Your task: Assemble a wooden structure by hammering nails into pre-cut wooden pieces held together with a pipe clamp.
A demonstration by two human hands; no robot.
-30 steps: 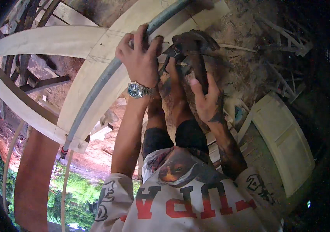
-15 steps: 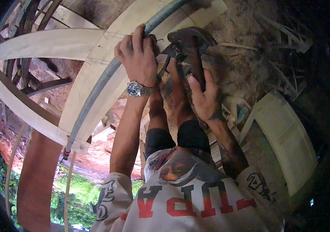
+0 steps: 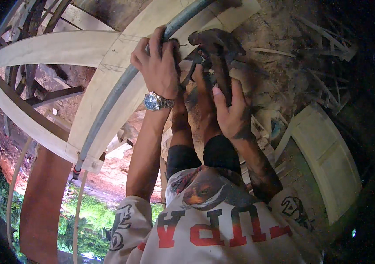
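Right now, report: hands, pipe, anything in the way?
Left hand on grey metal pipe, hiding part of it. Right hand gripping dark handled tool. Pipe runs along curved wooden board.

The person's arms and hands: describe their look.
The left hand is ungloved, a blue-dialled wristwatch on a metal link band just behind it. The right hand is ungloved; patchy markings, perhaps tattoos, show on the right forearm. Pale short sleeves carry black print.
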